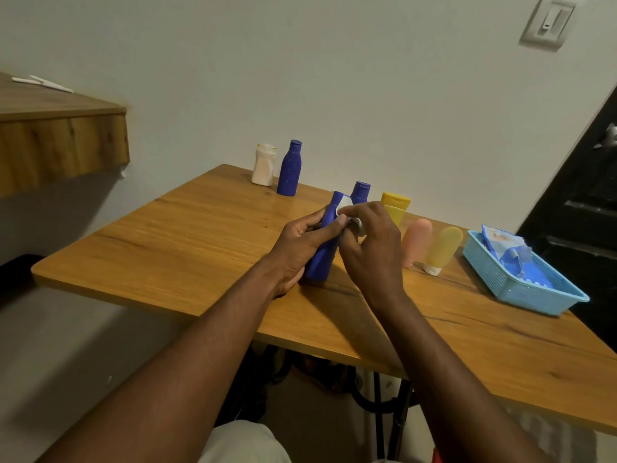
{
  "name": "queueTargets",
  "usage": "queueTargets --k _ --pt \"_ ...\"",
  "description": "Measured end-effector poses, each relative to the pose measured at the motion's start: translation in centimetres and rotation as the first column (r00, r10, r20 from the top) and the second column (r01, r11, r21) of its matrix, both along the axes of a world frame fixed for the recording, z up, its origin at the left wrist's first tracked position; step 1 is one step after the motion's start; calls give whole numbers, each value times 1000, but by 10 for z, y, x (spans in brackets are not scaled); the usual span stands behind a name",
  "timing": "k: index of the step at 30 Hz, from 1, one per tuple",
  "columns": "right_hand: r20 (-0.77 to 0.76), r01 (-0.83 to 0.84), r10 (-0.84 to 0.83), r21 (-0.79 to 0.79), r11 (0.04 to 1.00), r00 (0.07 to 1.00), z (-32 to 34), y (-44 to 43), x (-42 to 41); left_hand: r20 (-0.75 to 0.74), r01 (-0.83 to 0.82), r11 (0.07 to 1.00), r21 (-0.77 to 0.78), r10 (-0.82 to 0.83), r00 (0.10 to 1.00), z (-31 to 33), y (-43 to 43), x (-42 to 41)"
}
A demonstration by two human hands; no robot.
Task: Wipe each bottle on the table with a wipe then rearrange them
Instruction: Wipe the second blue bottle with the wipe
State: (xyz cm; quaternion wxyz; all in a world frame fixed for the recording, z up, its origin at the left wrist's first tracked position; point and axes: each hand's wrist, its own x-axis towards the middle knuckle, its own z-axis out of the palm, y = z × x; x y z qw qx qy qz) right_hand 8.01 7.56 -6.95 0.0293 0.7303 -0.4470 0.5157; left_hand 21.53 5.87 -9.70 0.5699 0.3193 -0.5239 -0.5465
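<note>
A wide wooden desk (200,235) stands against the pale wall and carries all the things. Higher up at the left, a wooden shelf (60,145) is fixed to the wall. On the right end of the desk sits a light blue basket (521,290), and a wipes packet (504,245) lies inside it.

The person's two bare arms reach over the near edge to the middle of the desk. The left hand (300,242) is wrapped around the body of a dark blue bottle (320,262). This bottle is a little tilted, with its base low at the desk surface, but I cannot tell if it touches. The right hand (374,242) is just beside it, at the right of the neck. So the bottle is between the two hands, with the left one lower and the right one higher.

Just behind the hands stand a second blue bottle (360,192) and a yellow tube (395,205). To the right of the hands, a pink tube (415,238) and a pale yellow tube (442,248) stand near each other. Far back by the wall, a tall blue bottle (290,168) and a small white bottle (263,165) stand side by side, well apart from the hands.

The right hand has its fingers curled and pinches a white wipe (345,206) against the upper part of the dark blue bottle.
</note>
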Motion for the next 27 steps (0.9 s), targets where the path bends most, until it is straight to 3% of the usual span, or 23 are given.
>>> queueTargets --k 6,12,21,27 --pt "-94 -22 22 -1 1000 995 13 -1 -8 38 -32 998 -46 33 999 0 0 0" --pt "-322 13 0 37 999 947 30 4 -7 65 -87 994 -64 92 994 0 -1 0" --pt "-57 6 -3 62 998 998 5 -2 -16 94 -93 992 -88 101 990 -2 -1 2" --pt "-162 -30 32 16 999 986 12 0 -10 90 -124 988 -91 132 987 0 -1 -1"
